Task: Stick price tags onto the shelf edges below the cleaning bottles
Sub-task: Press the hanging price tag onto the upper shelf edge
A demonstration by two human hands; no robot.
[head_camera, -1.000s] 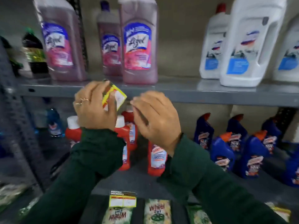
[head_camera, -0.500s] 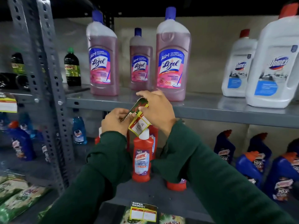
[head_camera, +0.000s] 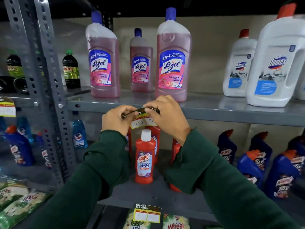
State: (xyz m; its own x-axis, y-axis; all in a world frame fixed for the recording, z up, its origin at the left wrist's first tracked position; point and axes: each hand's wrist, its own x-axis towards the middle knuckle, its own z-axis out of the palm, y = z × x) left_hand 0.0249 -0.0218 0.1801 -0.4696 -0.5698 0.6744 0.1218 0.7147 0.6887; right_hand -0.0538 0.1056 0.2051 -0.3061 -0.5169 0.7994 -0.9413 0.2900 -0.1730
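Both hands [head_camera: 145, 116] pinching price tag [head_camera: 143, 121] between them

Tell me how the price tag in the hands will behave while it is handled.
The price tag is probably thin and floppy: its dark top strip curls over between the left hand and right hand. It likely weighs almost nothing, since fingertip pinches hold it. Its adhesive may cling to fingers, though none is visible.
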